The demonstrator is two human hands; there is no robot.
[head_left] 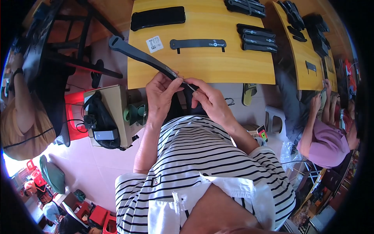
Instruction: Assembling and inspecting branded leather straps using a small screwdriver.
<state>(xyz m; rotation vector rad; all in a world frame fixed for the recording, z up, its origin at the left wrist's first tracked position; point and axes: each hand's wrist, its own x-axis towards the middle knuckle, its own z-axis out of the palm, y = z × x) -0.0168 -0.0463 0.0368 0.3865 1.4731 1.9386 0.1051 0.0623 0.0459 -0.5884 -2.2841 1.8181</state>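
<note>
A long dark grey strap (142, 57) with a slotted, rounded end slants up and left from my hands, just above the near edge of the yellow table (233, 72). My left hand (160, 93) is closed round its lower part, thumb pressed on top. Beside it, my right hand (212, 102) pinches the strap's near end; its exact grip there is partly hidden by the fingers. A similar grey strap (191, 43) lies flat on the table, with two small black tabs sticking out below it. To its left is a white printed label (154, 44).
A black bundle (157, 18) and stacked grey straps (258, 39) lie on the table. Below left, a cardboard box (124, 105) carries a black bag (103, 115). A green slipper (249, 93) and grey stool (276, 117) are on the floor. Co-workers sit left and right.
</note>
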